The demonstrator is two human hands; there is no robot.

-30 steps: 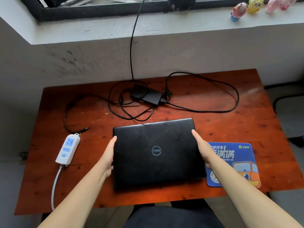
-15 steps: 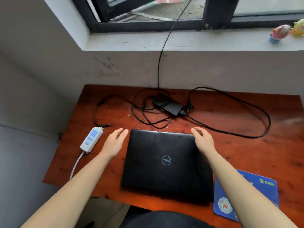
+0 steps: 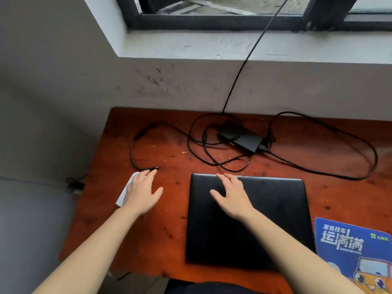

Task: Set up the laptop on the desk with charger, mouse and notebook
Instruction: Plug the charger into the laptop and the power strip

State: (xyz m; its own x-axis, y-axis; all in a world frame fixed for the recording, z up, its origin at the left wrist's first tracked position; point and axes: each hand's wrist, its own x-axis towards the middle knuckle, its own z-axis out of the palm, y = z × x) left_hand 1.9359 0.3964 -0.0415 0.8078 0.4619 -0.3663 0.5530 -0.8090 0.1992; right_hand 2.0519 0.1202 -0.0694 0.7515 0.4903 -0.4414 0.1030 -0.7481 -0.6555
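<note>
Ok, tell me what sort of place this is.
Probably a home or dorm work corner: a wooden desk against the wall under a window sill, holding a closed laptop, its charger and a mouse pad.

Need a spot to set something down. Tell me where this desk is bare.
Bare desk: the strip between the left hand and laptop, and right of the laptop, beyond the mouse pad. Crowded: back centre, charger and tangled cables.
</note>
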